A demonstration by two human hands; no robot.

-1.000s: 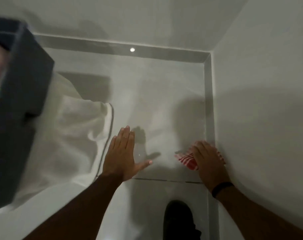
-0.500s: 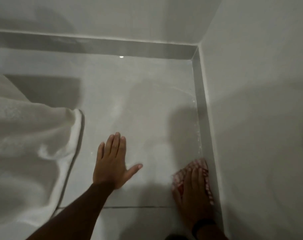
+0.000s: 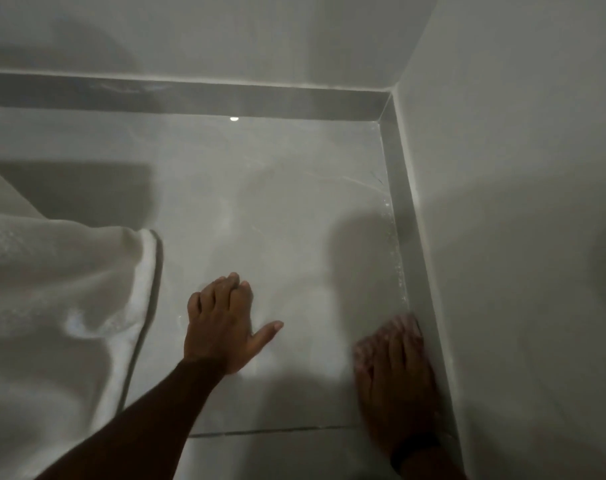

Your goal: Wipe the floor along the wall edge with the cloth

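Note:
A red-and-white checked cloth (image 3: 397, 329) lies flat on the pale tiled floor (image 3: 277, 220), right against the grey skirting (image 3: 410, 237) of the right wall. My right hand (image 3: 397, 382) presses down on it, fingers pointing away from me; the hand and cloth are blurred, and only the cloth's far edge shows past the fingertips. My left hand (image 3: 222, 327) rests flat on the floor to the left of it, thumb spread toward the cloth, holding nothing.
White bedding (image 3: 59, 306) hangs to the floor on the left. The right wall (image 3: 519, 237) and far wall (image 3: 225, 39) meet in a corner ahead. A tile joint (image 3: 267, 432) crosses the floor below my hands. A black band circles my right wrist (image 3: 416, 448).
My right hand and the cloth have turned to lie along the right skirting. The view has swung right, so the dark box at left is out of sight. My left hand stays planted.

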